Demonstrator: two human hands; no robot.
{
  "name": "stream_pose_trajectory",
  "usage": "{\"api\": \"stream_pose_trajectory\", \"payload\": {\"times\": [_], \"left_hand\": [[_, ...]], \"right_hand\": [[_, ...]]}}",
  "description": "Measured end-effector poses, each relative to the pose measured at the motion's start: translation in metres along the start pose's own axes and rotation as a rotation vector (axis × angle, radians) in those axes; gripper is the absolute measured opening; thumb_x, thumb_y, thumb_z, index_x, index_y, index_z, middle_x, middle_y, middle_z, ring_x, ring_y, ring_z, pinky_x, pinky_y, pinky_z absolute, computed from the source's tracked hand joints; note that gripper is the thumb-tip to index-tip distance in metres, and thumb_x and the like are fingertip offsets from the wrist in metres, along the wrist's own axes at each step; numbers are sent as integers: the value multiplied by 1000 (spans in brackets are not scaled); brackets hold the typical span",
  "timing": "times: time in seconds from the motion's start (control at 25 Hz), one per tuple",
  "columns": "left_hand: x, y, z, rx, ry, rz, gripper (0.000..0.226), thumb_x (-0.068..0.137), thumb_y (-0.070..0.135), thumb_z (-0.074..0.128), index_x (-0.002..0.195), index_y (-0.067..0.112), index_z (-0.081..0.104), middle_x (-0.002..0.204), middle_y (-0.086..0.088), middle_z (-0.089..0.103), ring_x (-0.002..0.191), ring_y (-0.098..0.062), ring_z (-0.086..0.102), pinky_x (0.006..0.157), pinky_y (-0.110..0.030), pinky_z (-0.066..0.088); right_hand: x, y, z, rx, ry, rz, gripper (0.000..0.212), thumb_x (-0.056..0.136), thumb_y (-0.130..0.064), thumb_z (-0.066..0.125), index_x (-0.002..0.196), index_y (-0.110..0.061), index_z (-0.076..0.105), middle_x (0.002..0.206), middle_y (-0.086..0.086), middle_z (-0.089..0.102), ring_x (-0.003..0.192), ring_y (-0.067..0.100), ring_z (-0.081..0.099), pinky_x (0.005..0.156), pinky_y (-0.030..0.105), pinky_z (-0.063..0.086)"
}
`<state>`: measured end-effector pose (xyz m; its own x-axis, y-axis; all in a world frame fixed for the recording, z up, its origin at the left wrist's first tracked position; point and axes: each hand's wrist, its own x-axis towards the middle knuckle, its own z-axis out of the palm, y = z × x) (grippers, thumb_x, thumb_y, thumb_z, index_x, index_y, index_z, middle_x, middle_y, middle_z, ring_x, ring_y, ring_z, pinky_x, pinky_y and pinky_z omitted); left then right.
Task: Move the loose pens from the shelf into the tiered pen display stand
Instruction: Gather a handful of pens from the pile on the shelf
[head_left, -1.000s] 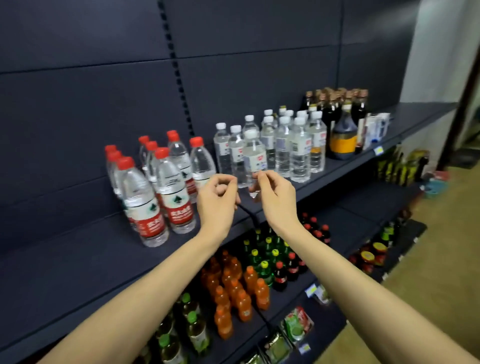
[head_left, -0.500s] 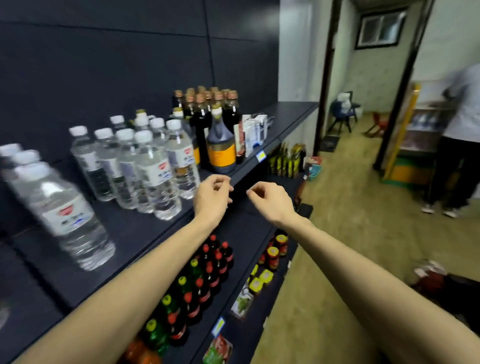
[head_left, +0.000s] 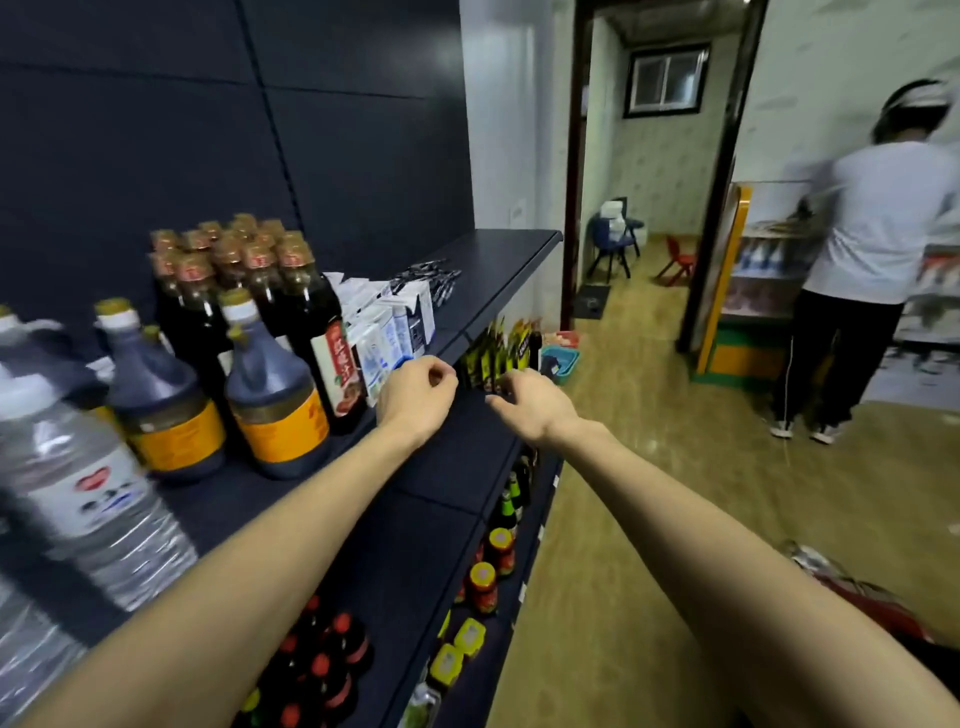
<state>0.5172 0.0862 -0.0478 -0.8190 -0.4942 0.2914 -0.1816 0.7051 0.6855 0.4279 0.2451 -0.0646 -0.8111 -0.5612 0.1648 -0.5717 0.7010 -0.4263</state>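
Head view recorded your two bare forearms stretched out along the front edge of the dark metal shelf (head_left: 498, 260). Your left hand (head_left: 415, 397) hung over that edge just in front of the white-and-blue cartons (head_left: 395, 332), fingers loosely curled toward the thumb; nothing could be made out between them, though whether they pinched something small could not be told. Your right hand (head_left: 535, 402) was held beside it, apart from it, fingers slackly bent and holding nothing.

The loose dark pens (head_left: 428, 275) lay in a scattered pile on the shelf top behind the cartons, well beyond both hands and untouched by either. No display stand was identifiable in this view.

Left of the cartons stood the dark glass sauce bottles with gold caps (head_left: 234, 270), the two squat dark jugs with orange labels (head_left: 270, 405) in front of them, and a blurred clear plastic water bottle (head_left: 88, 499) nearest you. Further down the aisle, a person in a white shirt (head_left: 878, 223) stood at another rack, back turned.
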Motion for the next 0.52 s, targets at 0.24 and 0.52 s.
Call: {"api": "stream_pose_trajectory", "payload": {"times": [0.24,0.52], "left_hand": [[107,12,66,278,-1,-1,20,92,23,58,102,25,75,103,3,76,103,-25,68,87,-35,53],[234,39,131,330,4,-31,32,94,30,62,124,17,63,120,-3,68,114,-27,63,98,-39,49]], "right_hand": [[115,68,-2,-73,-45,-178,38,103,-39,49,123,-9,60,126,19,57,122,38,52,96,43,46],[255,144,-27,-52,-75,-187,44,105,-43,45,128,-7,57,126,20,55,122,42,51,98,47,46]]}}
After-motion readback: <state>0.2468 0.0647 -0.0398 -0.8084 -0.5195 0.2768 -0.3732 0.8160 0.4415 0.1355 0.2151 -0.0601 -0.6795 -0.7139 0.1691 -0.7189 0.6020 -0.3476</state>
